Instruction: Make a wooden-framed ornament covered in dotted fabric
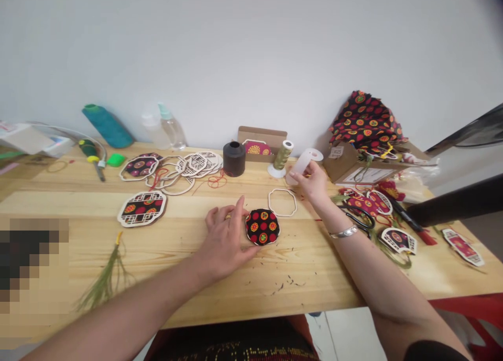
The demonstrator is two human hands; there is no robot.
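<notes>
Pale wooden tabletop (236, 304), plain wall (220, 52) behind. Left grip (228, 240): thumb and fingers parted, beside patterned fabric panel (262, 227), not closed round it. Right grip (313, 182): pinched on white roll (302, 163). Between grips: bare outline frame (283, 190). Risk: a tug on the roll might topple the thread spool (280, 156) just left of right grip. Hidden: panel's underside, fingers behind the roll; tabletop's lower-left corner pixelated.
</notes>
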